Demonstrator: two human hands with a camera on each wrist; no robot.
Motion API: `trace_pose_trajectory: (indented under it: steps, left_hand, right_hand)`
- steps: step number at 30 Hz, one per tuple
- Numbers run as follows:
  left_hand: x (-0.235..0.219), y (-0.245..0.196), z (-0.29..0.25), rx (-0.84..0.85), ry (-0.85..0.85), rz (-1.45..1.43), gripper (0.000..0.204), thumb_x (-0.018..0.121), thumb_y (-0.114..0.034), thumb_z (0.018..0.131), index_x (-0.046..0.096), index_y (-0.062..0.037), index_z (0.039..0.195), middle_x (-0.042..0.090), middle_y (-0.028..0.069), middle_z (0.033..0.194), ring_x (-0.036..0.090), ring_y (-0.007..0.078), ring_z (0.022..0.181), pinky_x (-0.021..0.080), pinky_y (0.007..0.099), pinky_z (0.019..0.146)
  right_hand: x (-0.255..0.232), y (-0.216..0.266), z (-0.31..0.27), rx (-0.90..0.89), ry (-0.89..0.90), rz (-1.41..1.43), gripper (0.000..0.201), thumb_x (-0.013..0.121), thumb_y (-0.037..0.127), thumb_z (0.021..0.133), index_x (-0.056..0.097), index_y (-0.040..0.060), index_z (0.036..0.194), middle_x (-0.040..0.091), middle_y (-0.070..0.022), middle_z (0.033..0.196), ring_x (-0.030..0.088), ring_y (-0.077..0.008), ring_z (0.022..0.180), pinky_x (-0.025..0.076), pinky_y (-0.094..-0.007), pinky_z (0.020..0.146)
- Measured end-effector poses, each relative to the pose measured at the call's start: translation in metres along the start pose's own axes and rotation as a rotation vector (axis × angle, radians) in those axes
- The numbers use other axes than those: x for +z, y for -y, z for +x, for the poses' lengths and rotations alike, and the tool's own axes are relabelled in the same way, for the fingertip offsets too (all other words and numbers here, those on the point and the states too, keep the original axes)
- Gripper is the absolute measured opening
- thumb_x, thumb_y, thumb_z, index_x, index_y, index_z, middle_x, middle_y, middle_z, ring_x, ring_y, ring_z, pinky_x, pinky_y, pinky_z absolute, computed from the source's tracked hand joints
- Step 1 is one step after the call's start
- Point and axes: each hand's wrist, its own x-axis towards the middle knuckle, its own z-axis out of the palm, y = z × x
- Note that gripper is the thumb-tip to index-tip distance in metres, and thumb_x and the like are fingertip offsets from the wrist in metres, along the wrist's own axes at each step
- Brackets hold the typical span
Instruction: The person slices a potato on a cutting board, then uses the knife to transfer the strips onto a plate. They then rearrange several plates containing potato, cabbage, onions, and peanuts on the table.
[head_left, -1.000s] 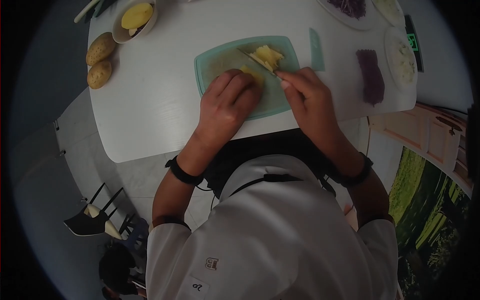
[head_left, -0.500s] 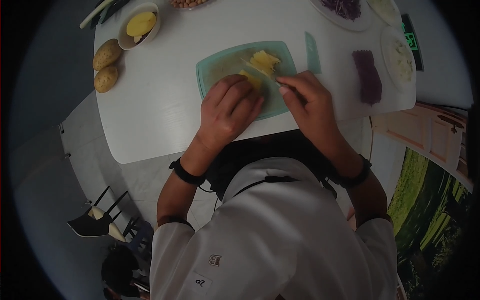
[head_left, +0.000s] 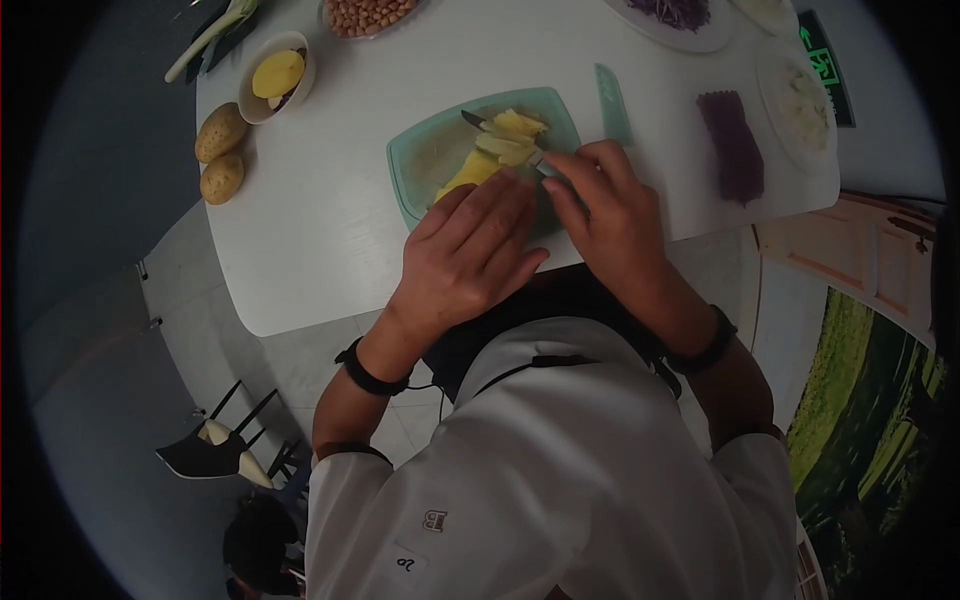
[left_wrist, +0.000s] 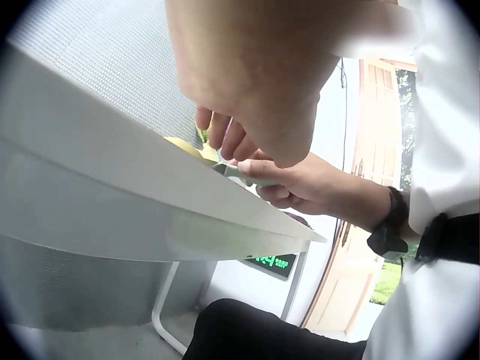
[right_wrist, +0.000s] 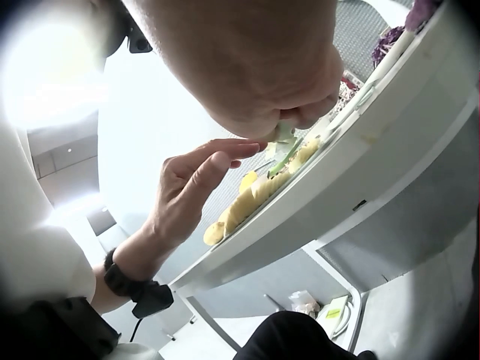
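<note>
My right hand (head_left: 617, 215) grips a small knife (head_left: 539, 157) by its pale green handle (left_wrist: 259, 180). Its dark blade tip pokes out beyond a cluster of yellow potato slices (head_left: 515, 130), which hide the middle of the blade. My left hand (head_left: 465, 250) lies low over the near side of the green cutting board (head_left: 408, 160), fingers straight and together, fingertips close to the knife. Beside those fingers more yellow potato (head_left: 468, 174) shows, partly covered by the hand. In the right wrist view a row of potato slices (right_wrist: 251, 199) lies along the board.
Two whole potatoes (head_left: 221, 132) and a bowl (head_left: 255, 108) with peeled potato stand at the left. Peanuts (head_left: 368, 14) are at the back. A green knife sheath (head_left: 613, 105), a purple block (head_left: 732, 150) and plates of shredded vegetables (head_left: 798, 105) lie to the right.
The left hand's bent fingers have straightened and moved back, uncovering more potato. The knife's blade now passes behind the slices instead of showing beside them. The head view has shifted slightly.
</note>
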Motion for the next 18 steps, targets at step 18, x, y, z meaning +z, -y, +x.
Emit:
trace_pose_trajectory:
  steps: [18]
  left_hand:
    - [0.000, 0.010, 0.004, -0.056, 0.198, -0.045, 0.070, 0.062, -0.054, 0.095, 0.063, 0.0030, 0.136, 0.061, 0.0189, 0.144, 0.057, 0.0342, 0.137, 0.044, 0.0487, 0.116]
  right_hand:
    - [-0.003, -0.001, -0.009, -0.001, 0.025, -0.027, 0.028, 0.080, 0.013, 0.088, 0.070, 0.0082, 0.114, 0.058, -0.0071, 0.102, 0.070, -0.0212, 0.071, 0.058, -0.0351, 0.057]
